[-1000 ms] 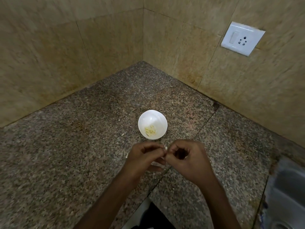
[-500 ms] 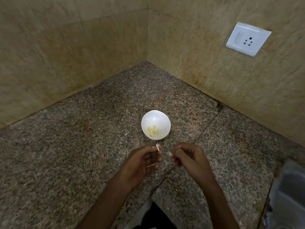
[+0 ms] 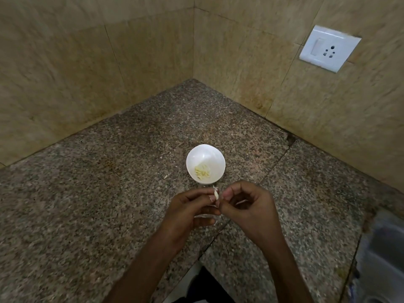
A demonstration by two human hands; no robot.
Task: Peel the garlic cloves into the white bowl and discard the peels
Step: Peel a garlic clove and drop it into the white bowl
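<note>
Close before the white bowl (image 3: 215, 155) (short drop) my left hand (image 3: 190, 208) pinches the garlic clove (image 3: 216, 194), right hand (image 3: 251, 207) nipping its skin

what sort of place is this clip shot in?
Most likely a home kitchen corner: a speckled granite countertop meets tiled walls, a switch-and-socket plate sits on the wall, and what looks like a steel sink shows at the right edge. Peeled garlic cloves in the white bowl fit that.
</note>
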